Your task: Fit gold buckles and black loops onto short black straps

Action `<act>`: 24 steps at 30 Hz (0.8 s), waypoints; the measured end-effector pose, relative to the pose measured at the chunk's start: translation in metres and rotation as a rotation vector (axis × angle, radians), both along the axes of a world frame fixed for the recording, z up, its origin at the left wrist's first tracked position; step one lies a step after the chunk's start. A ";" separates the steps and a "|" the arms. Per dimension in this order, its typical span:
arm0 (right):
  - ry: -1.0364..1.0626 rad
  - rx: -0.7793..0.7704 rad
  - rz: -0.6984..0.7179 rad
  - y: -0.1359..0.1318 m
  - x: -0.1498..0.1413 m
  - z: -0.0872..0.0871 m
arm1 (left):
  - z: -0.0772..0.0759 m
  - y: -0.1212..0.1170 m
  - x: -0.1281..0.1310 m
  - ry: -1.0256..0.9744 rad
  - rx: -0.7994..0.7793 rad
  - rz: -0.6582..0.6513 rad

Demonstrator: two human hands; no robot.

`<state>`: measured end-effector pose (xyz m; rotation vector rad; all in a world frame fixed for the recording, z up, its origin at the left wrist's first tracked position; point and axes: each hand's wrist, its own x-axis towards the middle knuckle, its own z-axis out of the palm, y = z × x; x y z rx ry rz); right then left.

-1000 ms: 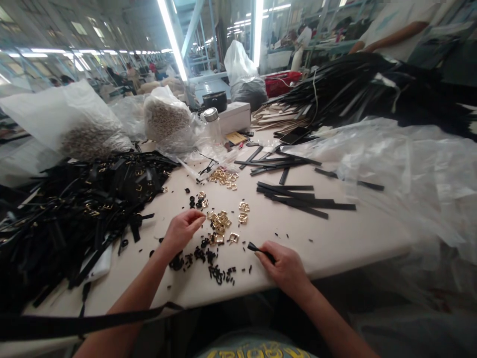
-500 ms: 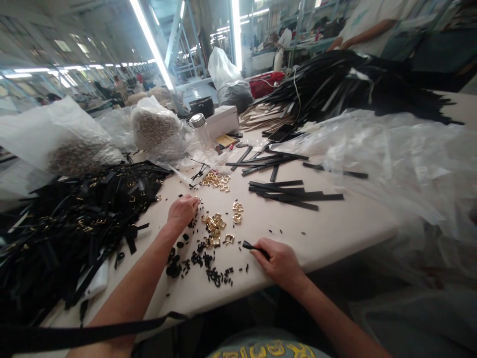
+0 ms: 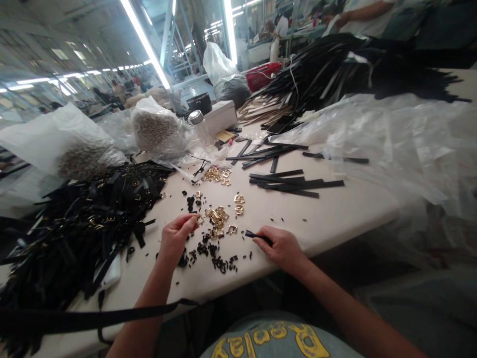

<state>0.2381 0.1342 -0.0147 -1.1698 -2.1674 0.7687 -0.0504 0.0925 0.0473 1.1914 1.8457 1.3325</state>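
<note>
My left hand (image 3: 176, 236) is pinched on a small gold buckle at the edge of a cluster of gold buckles (image 3: 219, 219) on the white table (image 3: 335, 219). My right hand (image 3: 280, 245) is closed on the end of a thin black strap (image 3: 255, 235) near the table's front edge. Several small black loops (image 3: 219, 261) lie scattered between the two hands. A second small heap of gold buckles (image 3: 216, 174) lies farther back.
A large pile of black straps with gold buckles (image 3: 74, 223) fills the left. Loose black strips (image 3: 290, 181) lie mid-table. Clear plastic sheeting (image 3: 402, 144) covers the right. Bags of metal parts (image 3: 156, 129), a jar (image 3: 199, 127) and a white box (image 3: 221, 115) stand behind. Other people work at the far back.
My left hand reached forward to the black loops and buckles, then drew back towards me with a gold buckle pinched. My right hand kept its hold on the strap.
</note>
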 end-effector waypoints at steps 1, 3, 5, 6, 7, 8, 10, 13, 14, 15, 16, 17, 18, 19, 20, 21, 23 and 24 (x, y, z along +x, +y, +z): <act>0.019 -0.012 0.000 0.000 0.000 0.000 | -0.001 -0.006 0.004 -0.070 -0.009 -0.011; 0.081 -0.042 0.000 0.000 0.000 0.001 | -0.003 -0.014 0.014 -0.201 -0.013 -0.022; 0.161 -0.087 0.001 -0.002 -0.001 0.004 | -0.005 -0.021 0.023 -0.326 -0.033 -0.020; 0.201 -0.113 0.003 -0.004 -0.002 0.005 | -0.005 -0.024 0.028 -0.384 -0.047 -0.013; 0.235 -0.136 0.009 -0.007 -0.004 0.008 | -0.006 -0.027 0.033 -0.436 -0.060 -0.009; 0.260 -0.151 0.019 -0.010 -0.006 0.010 | -0.006 -0.029 0.037 -0.478 -0.069 -0.014; 0.276 -0.152 0.054 -0.018 -0.011 0.015 | -0.007 -0.033 0.045 -0.523 -0.076 -0.050; 0.231 -0.093 0.134 -0.028 -0.021 0.021 | -0.008 -0.038 0.053 -0.457 -0.089 -0.139; 0.213 -0.073 0.160 -0.031 -0.025 0.022 | -0.008 -0.039 0.055 -0.403 -0.094 -0.163; 0.201 -0.058 0.182 -0.032 -0.028 0.022 | -0.007 -0.040 0.057 -0.342 -0.102 -0.182; 0.198 -0.049 0.196 -0.034 -0.030 0.022 | -0.006 -0.040 0.059 -0.281 -0.109 -0.196; 0.205 -0.043 0.203 -0.034 -0.032 0.021 | -0.004 -0.041 0.060 -0.227 -0.115 -0.207; 0.223 -0.036 0.206 -0.035 -0.032 0.020 | -0.002 -0.041 0.062 -0.180 -0.115 -0.212; 0.249 -0.025 0.206 -0.035 -0.032 0.019 | -0.001 -0.041 0.063 -0.143 -0.113 -0.218; 0.281 -0.009 0.200 -0.035 -0.031 0.018 | 0.000 -0.041 0.064 -0.117 -0.109 -0.224; 0.317 0.009 0.193 -0.035 -0.029 0.017 | 0.001 -0.041 0.064 -0.103 -0.108 -0.229; 0.388 0.033 0.178 -0.035 -0.026 0.016 | 0.000 -0.041 0.066 -0.114 -0.113 -0.232; 0.417 0.037 0.175 -0.035 -0.024 0.016 | -0.001 -0.041 0.066 -0.133 -0.119 -0.232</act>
